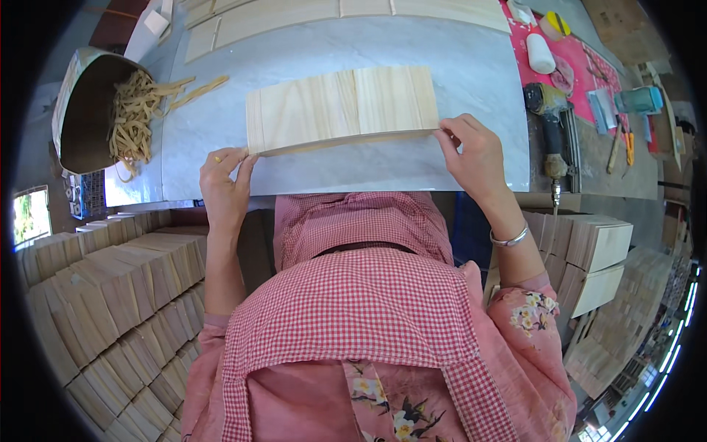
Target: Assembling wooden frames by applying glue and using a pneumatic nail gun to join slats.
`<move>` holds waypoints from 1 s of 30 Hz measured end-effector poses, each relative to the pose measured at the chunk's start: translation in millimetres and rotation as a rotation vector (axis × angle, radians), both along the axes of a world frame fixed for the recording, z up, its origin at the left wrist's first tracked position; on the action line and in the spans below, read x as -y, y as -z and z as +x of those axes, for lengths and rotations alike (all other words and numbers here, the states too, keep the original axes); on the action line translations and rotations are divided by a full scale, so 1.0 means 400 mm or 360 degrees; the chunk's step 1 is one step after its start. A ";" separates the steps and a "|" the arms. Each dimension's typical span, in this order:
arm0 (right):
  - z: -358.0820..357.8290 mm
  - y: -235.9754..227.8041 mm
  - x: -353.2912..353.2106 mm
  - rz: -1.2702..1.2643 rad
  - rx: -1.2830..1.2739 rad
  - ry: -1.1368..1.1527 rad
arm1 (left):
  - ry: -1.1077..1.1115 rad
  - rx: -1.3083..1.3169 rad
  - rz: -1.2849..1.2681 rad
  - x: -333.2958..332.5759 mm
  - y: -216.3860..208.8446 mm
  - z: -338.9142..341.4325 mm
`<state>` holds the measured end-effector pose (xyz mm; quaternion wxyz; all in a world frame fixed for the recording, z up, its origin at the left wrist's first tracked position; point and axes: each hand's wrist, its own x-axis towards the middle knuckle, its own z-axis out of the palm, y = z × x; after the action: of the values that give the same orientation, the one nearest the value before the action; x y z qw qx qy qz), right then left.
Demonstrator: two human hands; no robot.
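Observation:
A pale wooden board (342,107) with visible grain lies across the grey marbled tabletop in front of me. My left hand (225,180) pinches its near left corner between thumb and fingers. At the near right corner, my right hand (471,151) grips the edge in the same way, the thumb below. The near edge of the board seems slightly raised, with a shadowed strip under it. Whether it is one piece or several laid together, I cannot tell.
An open tin (70,125) spilling tan strips (132,118) lies at the left. More pale boards (294,26) line the far side. On the right are a nail gun (551,136), a white bottle (540,54) and a red mat (571,55). Wood stacks (110,287) stand below the table.

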<state>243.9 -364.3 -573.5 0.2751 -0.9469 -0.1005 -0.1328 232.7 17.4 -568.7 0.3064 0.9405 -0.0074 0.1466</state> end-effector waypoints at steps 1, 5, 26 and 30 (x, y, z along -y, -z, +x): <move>0.004 -0.001 -0.001 0.0013 0.0010 0.0011 | 0.0011 0.0010 0.0013 0.000 -0.002 0.001; 0.012 0.003 -0.002 0.0012 0.0099 -0.0076 | -0.0001 -0.0013 -0.0012 -0.012 0.008 -0.006; 0.117 0.011 0.041 0.0166 0.0060 -0.0308 | -0.0062 -0.0208 0.0102 -0.001 -0.031 -0.003; 0.135 -0.027 0.067 0.0591 -0.0363 -0.0174 | -0.0025 -0.0416 0.0692 0.015 -0.125 0.036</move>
<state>298.1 -391.2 -562.7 0.4610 -0.8820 -0.0937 -0.0259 247.1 11.5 -518.7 0.0942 0.9953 0.0083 0.0212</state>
